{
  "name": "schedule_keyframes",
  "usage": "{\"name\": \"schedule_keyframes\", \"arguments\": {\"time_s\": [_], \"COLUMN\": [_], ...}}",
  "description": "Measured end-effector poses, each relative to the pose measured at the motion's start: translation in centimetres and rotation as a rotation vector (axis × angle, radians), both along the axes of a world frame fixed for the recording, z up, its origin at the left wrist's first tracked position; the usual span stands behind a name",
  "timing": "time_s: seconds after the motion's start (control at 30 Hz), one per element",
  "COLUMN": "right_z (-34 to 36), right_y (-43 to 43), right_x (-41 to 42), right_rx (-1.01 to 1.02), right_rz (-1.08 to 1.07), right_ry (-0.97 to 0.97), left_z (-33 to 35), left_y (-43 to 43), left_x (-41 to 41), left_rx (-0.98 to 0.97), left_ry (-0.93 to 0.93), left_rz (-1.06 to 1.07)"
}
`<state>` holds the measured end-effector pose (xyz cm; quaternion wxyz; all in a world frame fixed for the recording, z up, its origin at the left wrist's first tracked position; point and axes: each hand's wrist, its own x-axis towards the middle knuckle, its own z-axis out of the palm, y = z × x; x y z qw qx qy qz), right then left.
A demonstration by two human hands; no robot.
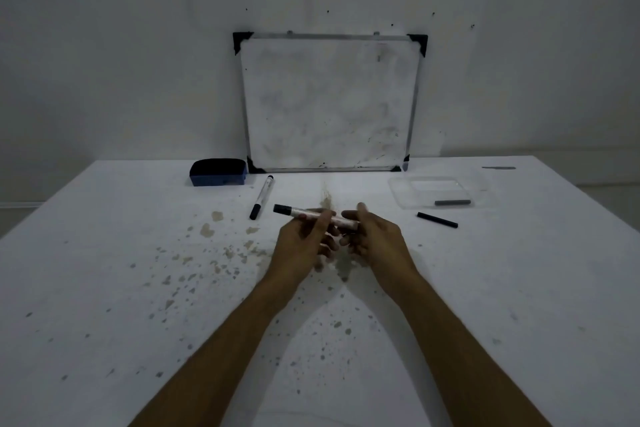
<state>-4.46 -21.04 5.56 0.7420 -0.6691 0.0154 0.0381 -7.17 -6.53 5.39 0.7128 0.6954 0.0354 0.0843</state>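
Observation:
A white marker (pixel 301 212) with a black cap at its left end is held level above the middle of the table. My left hand (pixel 300 243) grips its barrel near the middle, and my right hand (pixel 373 236) holds its right end, which the fingers hide. A smudged whiteboard (pixel 329 104) with black corners leans on the wall behind. A second capped marker (pixel 262 197) lies on the table left of the hands.
A blue eraser (pixel 218 172) sits left of the whiteboard. A clear plastic tray (pixel 433 191) holding a dark stick (pixel 452 202) stands at the right, with a black stick (pixel 437 220) in front of it. The white table (pixel 138 270) is speckled with brown stains.

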Motion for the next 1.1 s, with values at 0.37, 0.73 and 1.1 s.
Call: {"name": "schedule_keyframes", "arguments": {"time_s": [0.37, 0.73, 1.1], "right_z": [0.2, 0.5, 0.1], "right_y": [0.4, -1.4, -4.3], "right_x": [0.2, 0.4, 1.0], "right_rx": [0.364, 0.15, -0.166], "right_rz": [0.007, 0.241, 0.037], "right_ry": [0.318, 0.238, 0.013], "left_z": [-0.8, -0.7, -0.7], "left_y": [-1.4, 0.2, 4.3], "left_x": [0.9, 1.2, 2.2], "left_rx": [0.14, -0.003, 0.413], "left_ry": [-0.106, -0.055, 0.133], "left_rz": [0.038, 0.145, 0.089]}}
